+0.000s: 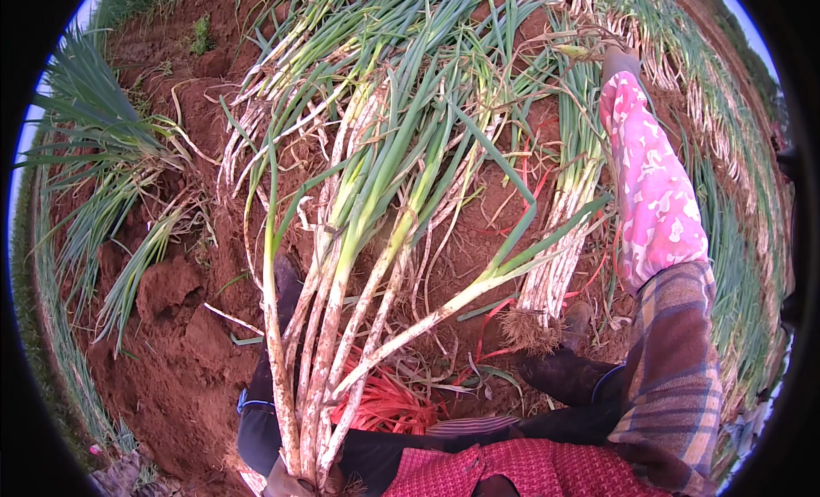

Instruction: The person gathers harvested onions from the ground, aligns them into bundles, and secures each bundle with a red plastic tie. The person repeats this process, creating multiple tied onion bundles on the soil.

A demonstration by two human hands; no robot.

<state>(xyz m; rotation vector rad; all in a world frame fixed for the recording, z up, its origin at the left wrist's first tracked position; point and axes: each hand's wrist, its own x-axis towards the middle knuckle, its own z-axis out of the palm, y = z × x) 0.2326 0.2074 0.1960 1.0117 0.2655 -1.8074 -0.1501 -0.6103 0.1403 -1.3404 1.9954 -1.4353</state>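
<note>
My left hand, partly cut off by the bottom edge, grips the root end of several long green onions. Their soil-streaked white stalks fan upward and their green leaves spread away from me. My right arm reaches far forward in a pink patterned sleeve cover. At its end, my right hand is closed around withered brown onion leaves; the fingers are hard to make out. Below that hand, a bundle of green onions lies on the soil with its roots toward me.
More green onions lie heaped ahead, and long rows run along the right. Red plastic strapping lies between my legs, with loose strands by the bundle. Onion plants and reddish soil clods are at left. My dark boot rests beside the bundle's roots.
</note>
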